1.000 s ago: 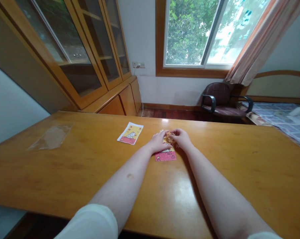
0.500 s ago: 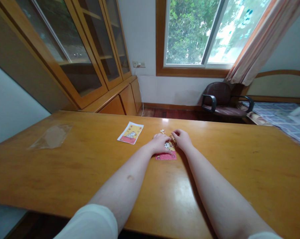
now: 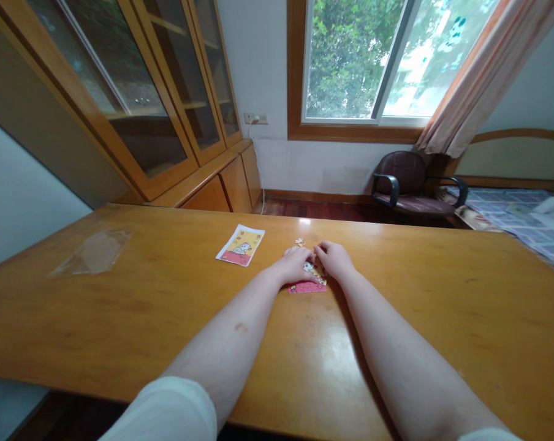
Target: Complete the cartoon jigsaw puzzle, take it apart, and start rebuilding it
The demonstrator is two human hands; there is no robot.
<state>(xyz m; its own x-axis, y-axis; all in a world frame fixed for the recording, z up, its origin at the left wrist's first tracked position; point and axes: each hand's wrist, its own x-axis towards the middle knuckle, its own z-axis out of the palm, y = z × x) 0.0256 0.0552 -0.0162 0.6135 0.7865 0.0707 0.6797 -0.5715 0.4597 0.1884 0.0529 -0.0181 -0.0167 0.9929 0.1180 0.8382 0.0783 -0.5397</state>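
Observation:
A small jigsaw puzzle (image 3: pixel 307 288), pink along its near edge with a white cartoon animal on yellow above, lies on the wooden table. My left hand (image 3: pixel 295 266) rests over its left and upper part, thumb spread away from the fingers, covering much of the picture. At the puzzle's upper right edge, my right hand (image 3: pixel 336 260) has its fingertips pinched together, close to the left fingers. Whatever sits in that pinch is hidden. Just beyond the left hand lie loose puzzle pieces (image 3: pixel 299 242).
Left of the hands lies a picture card (image 3: pixel 241 246) with a similar cartoon design. A clear plastic bag (image 3: pixel 94 252) is farther left on the table (image 3: pixel 166 306). Beyond the table stand a glass-door cabinet (image 3: pixel 166 122), an armchair (image 3: pixel 402 177) and a bed (image 3: pixel 507 205).
My right hand has shifted slightly left and nearer, bringing its fingertips against the puzzle's upper right and covering yellowish pieces seen there before. My left hand has barely moved.

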